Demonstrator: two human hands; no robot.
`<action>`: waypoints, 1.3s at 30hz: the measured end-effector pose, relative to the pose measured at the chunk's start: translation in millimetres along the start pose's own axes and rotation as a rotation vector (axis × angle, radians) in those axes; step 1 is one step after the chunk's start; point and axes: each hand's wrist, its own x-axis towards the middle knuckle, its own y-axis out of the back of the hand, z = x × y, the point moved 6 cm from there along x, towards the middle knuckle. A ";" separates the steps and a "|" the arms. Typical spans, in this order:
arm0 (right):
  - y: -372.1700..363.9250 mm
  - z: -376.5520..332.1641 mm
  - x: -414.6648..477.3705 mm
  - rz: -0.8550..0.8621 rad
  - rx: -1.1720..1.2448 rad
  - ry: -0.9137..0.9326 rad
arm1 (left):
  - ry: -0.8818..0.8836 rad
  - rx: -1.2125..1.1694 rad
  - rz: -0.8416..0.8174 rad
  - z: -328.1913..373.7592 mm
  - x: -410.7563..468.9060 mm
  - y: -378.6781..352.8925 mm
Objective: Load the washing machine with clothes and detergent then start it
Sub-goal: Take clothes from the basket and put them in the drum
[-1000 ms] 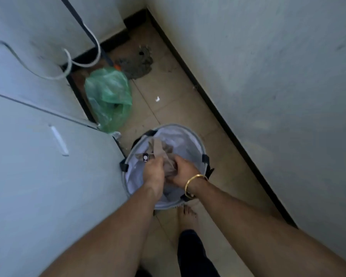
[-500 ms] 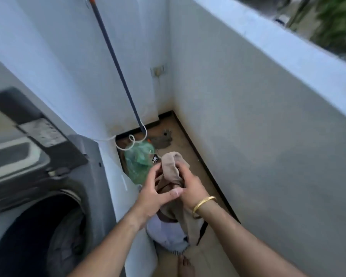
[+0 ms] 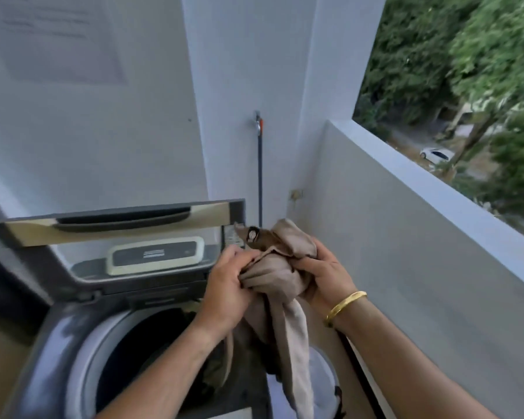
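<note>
A beige garment (image 3: 277, 276) with a small dark label hangs bunched between both hands. My left hand (image 3: 227, 285) grips its left side and my right hand (image 3: 325, 275), with a gold bangle on the wrist, grips its right side. They hold it above the right edge of the top-loading washing machine (image 3: 58, 337). The machine's lid (image 3: 115, 222) stands raised at the back. Its dark drum (image 3: 139, 352) is open below my left forearm, with some dark cloth inside.
The white laundry basket (image 3: 321, 385) sits on the floor right of the machine, partly hidden by the garment. A low balcony wall (image 3: 406, 252) runs along the right. A dark pole (image 3: 260, 176) hangs in the corner behind the machine.
Both hands lifted the beige garment out of the basket and carried it up and left to the machine's opening. The view rose from the floor to the open machine.
</note>
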 end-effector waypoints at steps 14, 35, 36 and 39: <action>-169.8 64.7 -23.9 0.021 0.188 -0.081 | -0.200 -0.001 -0.035 3.5 -35.7 177.2; -163.6 181.0 4.4 0.024 -0.240 -0.452 | 0.253 0.189 -0.017 -165.2 -56.9 203.7; -158.4 196.9 1.3 -0.057 -0.165 -0.536 | 0.301 0.143 0.039 -175.5 -60.5 199.8; -159.3 235.8 1.7 -0.201 0.012 -0.626 | 0.472 0.025 0.167 -198.7 -78.8 175.2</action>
